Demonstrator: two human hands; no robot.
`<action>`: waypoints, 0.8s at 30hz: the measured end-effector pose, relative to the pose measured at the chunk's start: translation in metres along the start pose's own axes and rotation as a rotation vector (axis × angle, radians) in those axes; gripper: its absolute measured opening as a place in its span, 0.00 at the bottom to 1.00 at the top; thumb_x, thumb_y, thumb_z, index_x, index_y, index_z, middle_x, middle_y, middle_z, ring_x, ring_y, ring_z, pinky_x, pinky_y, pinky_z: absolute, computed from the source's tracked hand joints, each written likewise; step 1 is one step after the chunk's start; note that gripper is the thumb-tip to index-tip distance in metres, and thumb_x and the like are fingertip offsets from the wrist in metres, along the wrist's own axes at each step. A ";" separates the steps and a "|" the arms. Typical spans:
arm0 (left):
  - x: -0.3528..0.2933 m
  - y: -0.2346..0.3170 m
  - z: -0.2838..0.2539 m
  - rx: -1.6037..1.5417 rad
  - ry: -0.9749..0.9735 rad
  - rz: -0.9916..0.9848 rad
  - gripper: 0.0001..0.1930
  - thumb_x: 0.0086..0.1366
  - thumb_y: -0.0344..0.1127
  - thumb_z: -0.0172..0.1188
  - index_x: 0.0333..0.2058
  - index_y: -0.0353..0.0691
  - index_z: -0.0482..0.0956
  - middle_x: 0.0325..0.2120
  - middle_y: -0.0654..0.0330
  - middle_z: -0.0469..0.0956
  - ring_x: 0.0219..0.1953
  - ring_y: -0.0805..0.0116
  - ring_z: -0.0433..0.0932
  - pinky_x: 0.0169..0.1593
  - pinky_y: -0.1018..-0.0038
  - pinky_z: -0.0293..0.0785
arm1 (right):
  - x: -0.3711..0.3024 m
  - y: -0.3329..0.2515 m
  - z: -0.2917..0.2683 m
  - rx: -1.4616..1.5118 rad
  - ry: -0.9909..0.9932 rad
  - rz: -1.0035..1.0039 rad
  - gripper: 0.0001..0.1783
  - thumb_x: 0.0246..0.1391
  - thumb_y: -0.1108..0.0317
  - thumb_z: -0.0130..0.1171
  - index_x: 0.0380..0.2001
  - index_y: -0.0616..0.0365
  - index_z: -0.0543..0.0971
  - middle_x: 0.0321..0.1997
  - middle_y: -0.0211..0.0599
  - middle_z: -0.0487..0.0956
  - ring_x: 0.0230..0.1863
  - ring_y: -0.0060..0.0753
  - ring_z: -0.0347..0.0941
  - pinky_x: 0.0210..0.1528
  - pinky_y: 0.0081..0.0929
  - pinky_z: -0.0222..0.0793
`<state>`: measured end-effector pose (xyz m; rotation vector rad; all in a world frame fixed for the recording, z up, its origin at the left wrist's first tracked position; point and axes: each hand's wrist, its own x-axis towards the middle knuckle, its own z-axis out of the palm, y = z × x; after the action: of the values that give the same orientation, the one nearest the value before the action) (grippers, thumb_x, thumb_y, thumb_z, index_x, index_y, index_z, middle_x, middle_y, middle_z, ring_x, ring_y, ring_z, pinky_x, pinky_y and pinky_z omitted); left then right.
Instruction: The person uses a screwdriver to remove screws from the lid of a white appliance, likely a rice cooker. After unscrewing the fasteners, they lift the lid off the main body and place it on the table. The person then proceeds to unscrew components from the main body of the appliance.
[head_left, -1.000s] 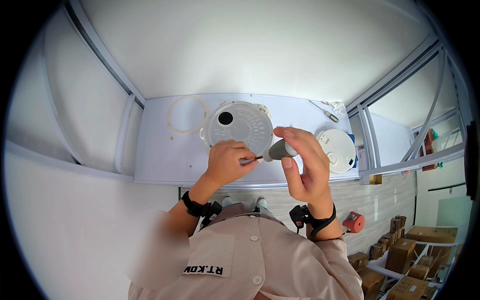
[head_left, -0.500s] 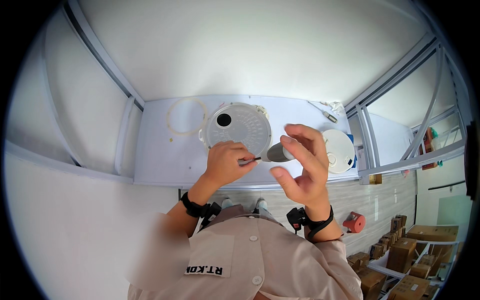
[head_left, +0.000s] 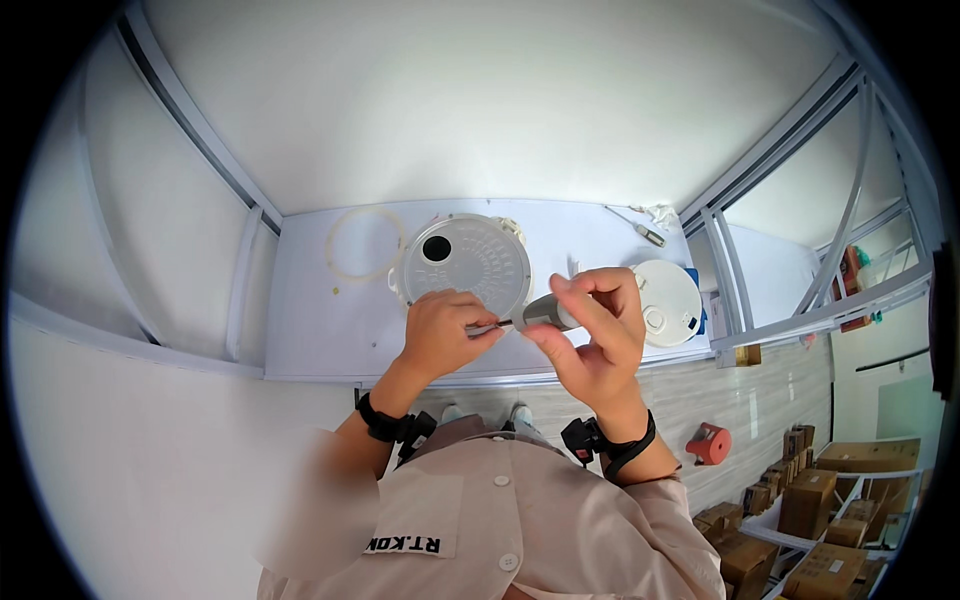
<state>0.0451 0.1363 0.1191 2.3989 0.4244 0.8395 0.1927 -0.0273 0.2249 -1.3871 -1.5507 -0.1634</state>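
Above the front of the table, my right hand (head_left: 598, 345) is closed round the stubby grey handle (head_left: 540, 315) of what looks like a screwdriver, thumb below and fingers over it. A thin dark shaft (head_left: 505, 323) runs from the handle's left end to my left hand (head_left: 447, 332), whose fingertips pinch it. Whether the shaft is fixed in the handle cannot be made out. Just beyond my left hand lies a round translucent white cover (head_left: 475, 265) with a black round opening (head_left: 437, 249). Its near edge is partly hidden by my left hand.
A pale thin ring (head_left: 331, 250) lies on the white table (head_left: 310, 320) at the left. To the right are a round white lid-like part (head_left: 672, 290) over something blue, and another screwdriver (head_left: 650, 236). Metal frame posts flank the table. A red stool (head_left: 709, 445) stands on the floor.
My right hand has drawn slightly left and its fingers have closed in round the grey handle, the thumb now against it. My left hand keeps its pinch, shifted slightly left.
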 end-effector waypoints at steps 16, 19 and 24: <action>0.001 0.001 -0.001 -0.003 0.001 0.004 0.07 0.52 0.40 0.78 0.24 0.48 0.89 0.22 0.70 0.84 0.27 0.67 0.82 0.31 0.67 0.74 | 0.009 -0.006 0.018 0.312 0.199 0.092 0.24 0.53 0.74 0.74 0.55 0.58 0.86 0.51 0.49 0.80 0.46 0.46 0.80 0.46 0.34 0.80; 0.001 0.000 0.000 -0.020 0.004 0.002 0.07 0.52 0.40 0.78 0.24 0.48 0.89 0.22 0.70 0.84 0.27 0.67 0.82 0.32 0.67 0.75 | 0.016 -0.006 0.011 0.208 0.120 -0.012 0.24 0.53 0.75 0.73 0.56 0.60 0.85 0.51 0.50 0.80 0.45 0.45 0.81 0.46 0.34 0.80; 0.001 0.000 -0.001 -0.021 -0.007 -0.003 0.07 0.52 0.40 0.78 0.25 0.48 0.89 0.22 0.70 0.84 0.27 0.66 0.82 0.32 0.67 0.75 | 0.005 0.003 0.005 0.059 0.064 -0.058 0.24 0.56 0.78 0.67 0.58 0.63 0.82 0.59 0.57 0.80 0.53 0.52 0.82 0.53 0.38 0.80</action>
<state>0.0454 0.1370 0.1198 2.3801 0.4146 0.8296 0.1927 -0.0200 0.2248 -1.2795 -1.5321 -0.1941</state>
